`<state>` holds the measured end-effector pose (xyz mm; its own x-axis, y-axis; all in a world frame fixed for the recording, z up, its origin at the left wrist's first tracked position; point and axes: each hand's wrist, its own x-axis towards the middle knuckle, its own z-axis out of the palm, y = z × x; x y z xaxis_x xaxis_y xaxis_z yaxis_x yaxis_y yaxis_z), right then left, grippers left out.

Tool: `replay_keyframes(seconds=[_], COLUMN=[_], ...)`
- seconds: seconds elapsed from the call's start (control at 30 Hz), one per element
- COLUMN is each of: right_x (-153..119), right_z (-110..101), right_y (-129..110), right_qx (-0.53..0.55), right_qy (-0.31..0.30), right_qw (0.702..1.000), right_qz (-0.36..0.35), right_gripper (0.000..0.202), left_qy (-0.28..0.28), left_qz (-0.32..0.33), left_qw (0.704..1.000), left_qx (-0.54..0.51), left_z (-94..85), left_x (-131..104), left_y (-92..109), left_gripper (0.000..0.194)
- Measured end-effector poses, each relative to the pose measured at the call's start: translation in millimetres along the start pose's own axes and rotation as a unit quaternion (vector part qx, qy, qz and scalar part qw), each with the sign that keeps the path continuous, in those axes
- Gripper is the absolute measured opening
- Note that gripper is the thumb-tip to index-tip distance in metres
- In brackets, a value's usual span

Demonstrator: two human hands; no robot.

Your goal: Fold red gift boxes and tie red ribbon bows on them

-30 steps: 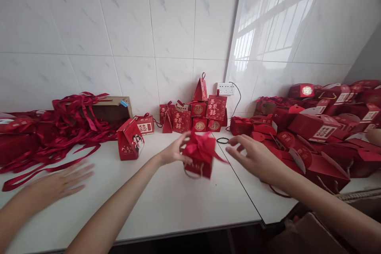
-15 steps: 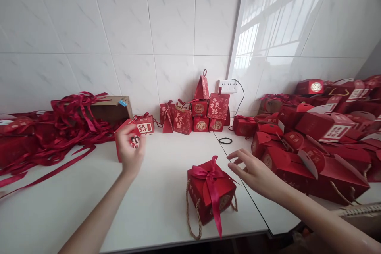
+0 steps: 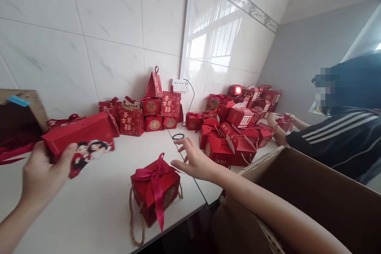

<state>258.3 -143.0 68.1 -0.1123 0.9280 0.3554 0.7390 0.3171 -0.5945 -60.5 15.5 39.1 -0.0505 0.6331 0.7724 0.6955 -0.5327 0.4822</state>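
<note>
My left hand [image 3: 47, 166] grips a red gift box [image 3: 89, 135] with a cartoon couple printed on its side, lifted above the white table at the left. In front of me, near the table edge, stands a red gift box tied with a magenta ribbon bow [image 3: 156, 190], with twisted rope handles hanging at its sides. Just right of that bow, my right hand [image 3: 193, 158] hovers with its fingers spread and holds nothing. A black ring [image 3: 178, 136] lies on the table beyond my right fingertips.
Stacked red boxes [image 3: 154, 107] line the tiled wall. A pile of red boxes [image 3: 235, 131] covers the table's right. A large cardboard carton [image 3: 315, 178] stands right, beside a person in a striped dark top [image 3: 336, 139]. An open carton [image 3: 38, 107] sits far left.
The view has swung right, bringing the carton and the other person into sight. My left hand has raised the couple-printed box; my right hand stays spread near the bow-tied box.
</note>
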Motion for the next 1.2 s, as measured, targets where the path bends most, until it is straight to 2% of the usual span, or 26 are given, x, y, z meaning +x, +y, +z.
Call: replay_keyframes(seconds=[0.03, 0.07, 0.17, 0.23, 0.3, 0.4, 0.5, 0.57, 0.67, 0.8, 1.0, 1.2], right_x=[0.6, 1.0, 0.5, -0.5, -0.3, 3.4, 8.4, 10.6, 14.4, 31.3, 71.2, 80.5], right_z=[0.0, 0.1, 0.3, 0.0, -0.7, -2.0, -1.8, -1.6, -5.7, -24.2, -56.6, -54.2], right_y=[-1.1, -2.5, -5.8, -6.2, -4.5, 0.8, 6.4, 8.7, 11.8, 23.6, 63.4, 100.0], right_qx=[0.013, 0.025, 0.045, 0.057, 0.073, 0.053, -0.02, -0.079, -0.172, -0.273, -0.31, -0.299], right_qy=[0.011, 0.022, 0.033, 0.036, 0.058, 0.095, 0.076, 0.067, 0.098, 0.132, 0.167, 0.193], right_qw=[1.0, 0.999, 0.995, 0.993, 0.992, 0.993, 0.997, 0.995, 0.98, 0.948, 0.916, 0.899], right_qz=[-0.014, -0.032, -0.089, -0.099, -0.081, -0.049, -0.016, 0.001, 0.006, 0.095, 0.193, 0.256], right_gripper=[0.049, 0.056, 0.067, 0.067, 0.061, 0.039, 0.015, 0.016, 0.018, 0.015, 0.008, 0.004], left_qy=[-0.022, -0.055, -0.172, -0.223, -0.247, -0.301, -0.352, -0.344, -0.322, -0.338, -0.364, -0.39], left_qz=[-0.026, -0.025, 0.04, 0.068, 0.065, 0.047, 0.027, -0.008, -0.09, -0.151, -0.124, -0.087], left_qw=[0.999, 0.997, 0.969, 0.944, 0.928, 0.905, 0.884, 0.885, 0.885, 0.878, 0.89, 0.896], left_qx=[-0.017, -0.045, -0.171, -0.232, -0.271, -0.298, -0.306, -0.314, -0.325, -0.304, -0.246, -0.196], left_z=[1.0, 2.7, 13.6, 24.3, 34.9, 47.9, 59.4, 67.5, 79.4, 91.7, 103.5, 105.5], left_x=[-2.3, -4.8, -11.6, -15.3, -18.5, -25.1, -36.8, -46.4, -59.1, -68.2, -75.0, -80.5], left_y=[23.3, 45.8, 96.5, 112.4, 118.2, 120.1, 118.1, 111.9, 95.0, 74.9, 68.9, 66.4], left_gripper=[0.034, 0.032, 0.03, 0.031, 0.035, 0.04, 0.042, 0.046, 0.051, 0.05, 0.049, 0.048])
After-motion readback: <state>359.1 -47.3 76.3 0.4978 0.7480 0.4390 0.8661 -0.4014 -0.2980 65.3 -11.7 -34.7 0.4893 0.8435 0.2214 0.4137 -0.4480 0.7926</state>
